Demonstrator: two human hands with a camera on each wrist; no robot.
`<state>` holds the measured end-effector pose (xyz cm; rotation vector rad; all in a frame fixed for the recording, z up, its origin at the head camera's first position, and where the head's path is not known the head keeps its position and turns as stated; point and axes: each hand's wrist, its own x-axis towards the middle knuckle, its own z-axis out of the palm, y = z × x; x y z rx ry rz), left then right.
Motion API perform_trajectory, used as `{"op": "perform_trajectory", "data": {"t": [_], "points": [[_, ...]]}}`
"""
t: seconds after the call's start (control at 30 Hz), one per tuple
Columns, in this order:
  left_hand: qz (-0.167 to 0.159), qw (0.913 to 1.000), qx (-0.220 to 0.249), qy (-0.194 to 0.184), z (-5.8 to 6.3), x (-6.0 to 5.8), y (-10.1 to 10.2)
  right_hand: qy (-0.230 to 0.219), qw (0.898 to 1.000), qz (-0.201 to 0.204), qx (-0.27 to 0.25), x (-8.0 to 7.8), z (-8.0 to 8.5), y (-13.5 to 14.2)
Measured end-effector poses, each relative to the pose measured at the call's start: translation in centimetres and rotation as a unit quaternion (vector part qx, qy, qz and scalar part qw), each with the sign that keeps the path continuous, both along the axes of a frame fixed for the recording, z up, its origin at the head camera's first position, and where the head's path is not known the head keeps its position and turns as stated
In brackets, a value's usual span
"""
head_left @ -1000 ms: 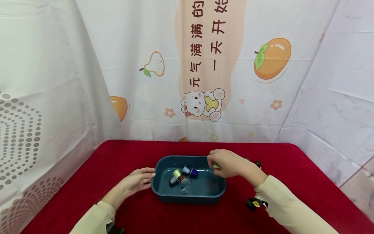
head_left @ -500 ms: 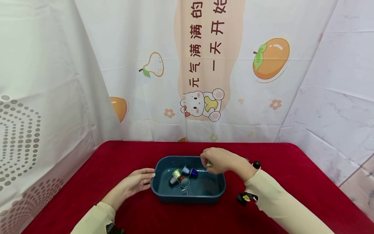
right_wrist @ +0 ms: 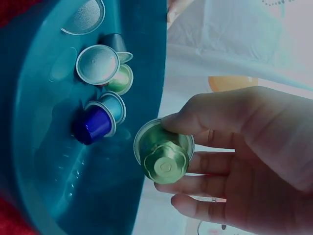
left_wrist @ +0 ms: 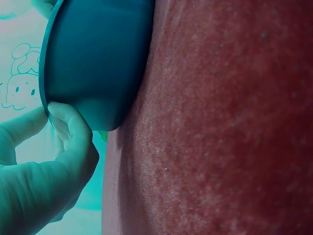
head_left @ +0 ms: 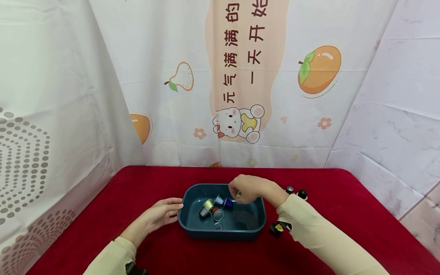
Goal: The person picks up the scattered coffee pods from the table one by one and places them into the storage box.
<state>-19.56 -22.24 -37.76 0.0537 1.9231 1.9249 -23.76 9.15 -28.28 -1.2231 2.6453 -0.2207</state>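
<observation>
My right hand (head_left: 248,189) holds a light green coffee capsule (right_wrist: 165,154) over the right half of a dark teal bin (head_left: 237,235). In the right wrist view, the thumb lies on the capsule's rim and the fingers are behind it. My left hand (head_left: 159,214) touches the bin's left end at the rim with its fingertips. Inside the bin, a dark blue capsule (head_left: 228,203), a light blue one (head_left: 219,200), a yellow-green one (head_left: 208,204), a dark grey one (head_left: 204,213) and a silver-lidded one (head_left: 218,215) lie in a loose cluster.
Red cloth (head_left: 154,252) covers the table. Two small dark objects stand beyond the right forearm, one with a silver top (head_left: 290,189) and one black (head_left: 302,194). A printed white curtain (head_left: 178,122) hangs behind the table.
My right hand has moved left over the bin with the green capsule, uncovering more of the bin's right end and the silver-topped object. The left hand and bin stay in place.
</observation>
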Motion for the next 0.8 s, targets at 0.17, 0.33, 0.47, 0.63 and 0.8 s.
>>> {"op": "perform_trajectory", "data": {"t": [0.17, 0.33, 0.47, 0.63, 0.8], "points": [[-0.003, 1.0000, 0.003, 0.000, 0.0, -0.1, 0.0, -0.021, 1.000, -0.001, 0.007, -0.1, -0.3, -0.9], [-0.003, 1.0000, 0.004, -0.002, 0.0, -0.1, 0.0, -0.035, 0.999, -0.005, 0.037, -0.7, -0.8, -2.1], [-0.002, 1.0000, 0.007, -0.002, 0.0, -0.1, 0.0, -0.039, 0.997, -0.015, 0.071, -1.3, -1.1, -3.2], [-0.002, 0.9999, 0.013, -0.005, -0.1, 0.0, -0.1, -0.033, 0.994, -0.002, 0.099, -1.8, -1.6, -4.1], [-0.005, 0.9999, 0.014, -0.002, 0.0, 0.0, -0.2, -0.021, 0.993, 0.005, 0.116, -1.9, -2.0, -4.9]]}}
